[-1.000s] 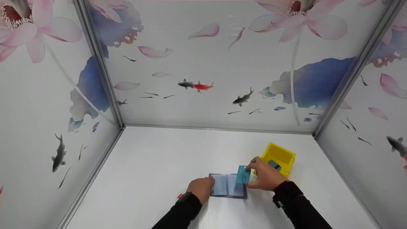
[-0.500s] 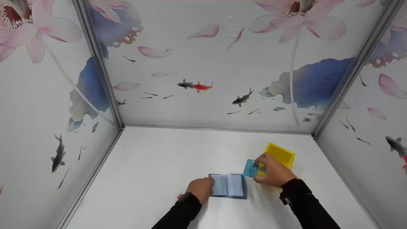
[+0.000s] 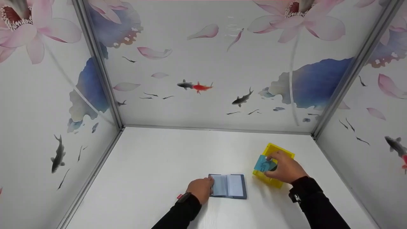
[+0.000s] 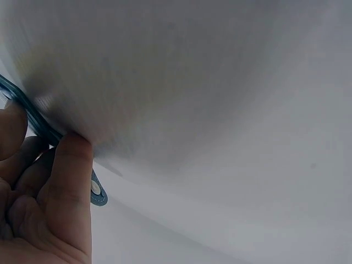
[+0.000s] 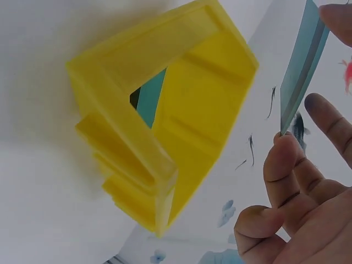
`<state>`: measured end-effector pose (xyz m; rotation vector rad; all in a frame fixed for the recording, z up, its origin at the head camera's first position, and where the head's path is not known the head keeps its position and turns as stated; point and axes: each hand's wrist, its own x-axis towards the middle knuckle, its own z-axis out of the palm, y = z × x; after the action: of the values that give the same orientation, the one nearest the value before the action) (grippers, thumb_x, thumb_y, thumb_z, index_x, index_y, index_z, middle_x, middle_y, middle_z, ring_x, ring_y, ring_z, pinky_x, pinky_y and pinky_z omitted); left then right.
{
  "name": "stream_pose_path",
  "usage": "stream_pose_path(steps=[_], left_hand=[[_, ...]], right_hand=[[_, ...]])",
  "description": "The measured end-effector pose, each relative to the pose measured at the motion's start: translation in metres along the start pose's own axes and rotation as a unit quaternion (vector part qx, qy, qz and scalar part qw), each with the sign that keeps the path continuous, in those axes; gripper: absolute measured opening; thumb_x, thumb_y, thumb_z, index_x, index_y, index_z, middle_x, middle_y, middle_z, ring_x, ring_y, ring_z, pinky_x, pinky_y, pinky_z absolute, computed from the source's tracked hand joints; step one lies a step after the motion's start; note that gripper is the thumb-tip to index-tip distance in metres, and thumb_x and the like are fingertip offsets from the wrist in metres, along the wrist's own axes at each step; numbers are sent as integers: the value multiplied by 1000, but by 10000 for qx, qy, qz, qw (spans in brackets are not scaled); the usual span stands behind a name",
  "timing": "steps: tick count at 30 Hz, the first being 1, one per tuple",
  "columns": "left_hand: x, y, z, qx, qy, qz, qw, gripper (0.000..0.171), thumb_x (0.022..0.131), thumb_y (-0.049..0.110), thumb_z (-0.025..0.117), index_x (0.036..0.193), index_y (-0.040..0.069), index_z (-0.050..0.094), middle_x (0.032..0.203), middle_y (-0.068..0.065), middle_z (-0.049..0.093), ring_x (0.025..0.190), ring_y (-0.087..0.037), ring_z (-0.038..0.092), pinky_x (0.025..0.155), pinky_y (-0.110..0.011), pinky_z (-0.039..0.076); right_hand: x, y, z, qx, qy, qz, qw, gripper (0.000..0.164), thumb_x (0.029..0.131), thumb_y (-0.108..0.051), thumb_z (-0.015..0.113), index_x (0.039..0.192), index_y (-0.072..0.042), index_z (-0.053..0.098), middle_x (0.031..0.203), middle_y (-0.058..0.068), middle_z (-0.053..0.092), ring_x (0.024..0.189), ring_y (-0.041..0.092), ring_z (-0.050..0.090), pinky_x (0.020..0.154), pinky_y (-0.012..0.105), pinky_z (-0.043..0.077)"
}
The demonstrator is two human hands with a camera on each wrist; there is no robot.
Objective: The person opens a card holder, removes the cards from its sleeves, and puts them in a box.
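My left hand (image 3: 200, 190) grips the left edge of an open blue card holder (image 3: 235, 185) with clear sleeves, lying on the table. In the left wrist view, thumb and fingers pinch its dark teal cover (image 4: 36, 117), and a strap with a snap button (image 4: 96, 188) sticks out below. Over the yellow bin (image 3: 276, 147), my right hand (image 3: 287, 168) pinches a teal card (image 3: 262, 163) by its edges. The right wrist view shows that card (image 5: 300, 66) edge-on, held apart from the bin. Another teal card (image 5: 151, 99) lies inside the bin, partly hidden by its wall.
A white table (image 3: 165, 152) carries the holder and the bin. White panels (image 3: 190, 111) printed with lotus flowers and fish enclose it at the back and both sides, joined by grey metal corner posts (image 3: 98, 63).
My right hand has carried the teal card away from the holder's right page, rightward and back, to over the yellow bin. My left hand and the holder have stayed put.
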<state>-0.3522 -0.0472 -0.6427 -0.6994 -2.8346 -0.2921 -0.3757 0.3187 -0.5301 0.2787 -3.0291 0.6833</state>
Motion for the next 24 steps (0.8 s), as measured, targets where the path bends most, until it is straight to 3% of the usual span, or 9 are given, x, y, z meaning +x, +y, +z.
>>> stream_pose_path(steps=[1,8,16,24], left_hand=[[-1,6,-13,-21,-129,-62,9999,35,101,15,81,136,12,83,136,-8,84,112,-26,84,93,-37,68],[-1,7,-18,-148,-376,-216,9990,34,105,17,79,138,11,81,138,-7,83,118,-27,83,99,-38,67],[-3,5,-11,96,-357,-116,9992,36,105,18,78,141,13,80,139,-6,83,121,-25,82,101,-36,67],[0,6,-8,5,-415,-223,9989,35,106,18,78,141,15,81,139,-4,83,122,-24,82,103,-37,66]], right_hand=[[1,3,-1,-19,30,-21,10000,59,88,-34,97,133,-4,75,143,23,67,118,37,69,109,63,61],[2,20,-3,-44,75,-75,9999,59,88,-34,96,132,-1,75,139,24,67,110,33,70,101,57,63],[10,34,-4,-185,-24,129,9997,63,89,-31,96,135,5,72,140,30,68,108,34,68,102,59,62],[18,41,-3,-156,-129,262,9995,61,89,-30,96,133,5,72,132,27,72,106,33,69,98,58,63]])
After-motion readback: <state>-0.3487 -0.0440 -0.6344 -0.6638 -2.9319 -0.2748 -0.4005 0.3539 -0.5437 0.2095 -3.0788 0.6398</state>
